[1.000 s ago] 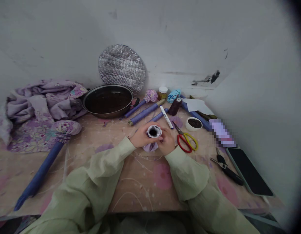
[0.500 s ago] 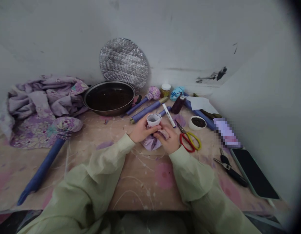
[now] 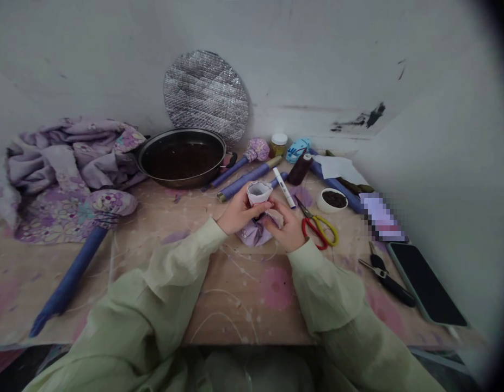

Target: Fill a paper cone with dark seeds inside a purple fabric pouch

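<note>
My left hand (image 3: 235,214) is closed around the neck of a lilac cloth pouch (image 3: 252,234). Its pale grey, cup-like mouth (image 3: 260,189) opens upward above my thumb, and the gathered cloth hangs below my fingers. From the other side, my right hand (image 3: 288,225) grips the same pouch, thumb and fingers closed at its neck and on a loose fold. A dark band or gap shows between the two hands; I cannot make out what it is. Red-and-yellow-handled scissors (image 3: 320,226) lie just right of my right hand, and a white marker (image 3: 283,188) lies beyond it.
A dark wide pan (image 3: 182,179) and flowered fabric (image 3: 51,179) occupy the back left. A blue-handled cloth-headed stick (image 3: 74,277) lies at left. Toward the back stand a thread cone (image 3: 300,170) and jar (image 3: 278,146). Rightward are a white bowl (image 3: 332,207), snips (image 3: 393,286) and a phone (image 3: 427,283).
The right hand has shifted slightly around the neck, its fingers now higher and more spread over the cloth. Both hands keep hold of the pouch. The view has tilted slightly upward at the left.
</note>
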Demonstrator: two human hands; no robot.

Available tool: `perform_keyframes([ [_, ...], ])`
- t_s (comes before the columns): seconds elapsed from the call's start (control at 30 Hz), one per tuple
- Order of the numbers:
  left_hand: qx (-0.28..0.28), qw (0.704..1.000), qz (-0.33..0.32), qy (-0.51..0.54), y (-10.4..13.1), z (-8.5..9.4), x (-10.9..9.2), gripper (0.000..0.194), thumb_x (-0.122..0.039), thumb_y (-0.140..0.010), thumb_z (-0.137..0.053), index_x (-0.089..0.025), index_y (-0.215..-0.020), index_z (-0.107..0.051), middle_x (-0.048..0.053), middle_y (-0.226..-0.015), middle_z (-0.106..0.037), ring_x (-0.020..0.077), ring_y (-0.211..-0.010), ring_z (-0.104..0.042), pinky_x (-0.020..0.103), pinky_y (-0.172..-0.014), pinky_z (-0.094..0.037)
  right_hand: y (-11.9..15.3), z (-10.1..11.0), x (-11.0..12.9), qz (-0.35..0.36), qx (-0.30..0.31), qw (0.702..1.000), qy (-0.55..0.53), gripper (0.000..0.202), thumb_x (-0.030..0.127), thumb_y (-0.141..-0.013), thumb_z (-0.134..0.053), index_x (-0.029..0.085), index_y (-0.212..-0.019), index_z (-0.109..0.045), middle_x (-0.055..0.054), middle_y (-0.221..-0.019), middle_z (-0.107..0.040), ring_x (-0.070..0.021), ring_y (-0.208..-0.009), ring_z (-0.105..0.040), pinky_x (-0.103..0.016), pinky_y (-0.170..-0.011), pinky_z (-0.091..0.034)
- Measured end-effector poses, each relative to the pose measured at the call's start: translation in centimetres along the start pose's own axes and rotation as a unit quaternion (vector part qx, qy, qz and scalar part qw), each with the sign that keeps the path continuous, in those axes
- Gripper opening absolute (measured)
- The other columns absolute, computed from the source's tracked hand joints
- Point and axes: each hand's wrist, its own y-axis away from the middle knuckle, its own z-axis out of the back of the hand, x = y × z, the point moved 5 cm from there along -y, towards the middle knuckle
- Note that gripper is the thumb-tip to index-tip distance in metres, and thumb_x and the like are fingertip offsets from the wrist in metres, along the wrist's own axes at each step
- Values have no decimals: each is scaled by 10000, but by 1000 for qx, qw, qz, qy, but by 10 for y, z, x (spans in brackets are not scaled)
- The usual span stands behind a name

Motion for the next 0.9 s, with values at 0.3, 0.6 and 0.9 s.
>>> perform_keyframes([
  [0.3,6,999,-37,-29,1,-1,-3,440,-414,-711,-741,-164,-970,-489,24,-882,-580,128,-802,-558,286,-775,-456,0,-1,-3,7,2,1000,19,412,317,-771,-611,214,-1169,-582,-53,-906,-668,-207,-876,-623,-399,-849,-501],
  [0.6,-4,998,-36,-52,-1,1,0,459,-424,-710,-733,-170,-1011,-496,25,-875,-581,148,-827,-555,307,-817,-439,0,1,3,20,14,999,43,286,294,-746,-636,226,-1023,-648,-30,-803,-671,-220,-859,-609,-423,-860,-483],
  [0.9,2,998,-35,-48,0,-1,1,486,-444,-704,-739,-167,-1021,-497,28,-876,-584,138,-816,-561,297,-795,-457,1,0,-4,12,9,1000,24,461,273,-765,-600,214,-1221,-567,1,-728,-644,-178,-721,-625,-376,-788,-528],
])
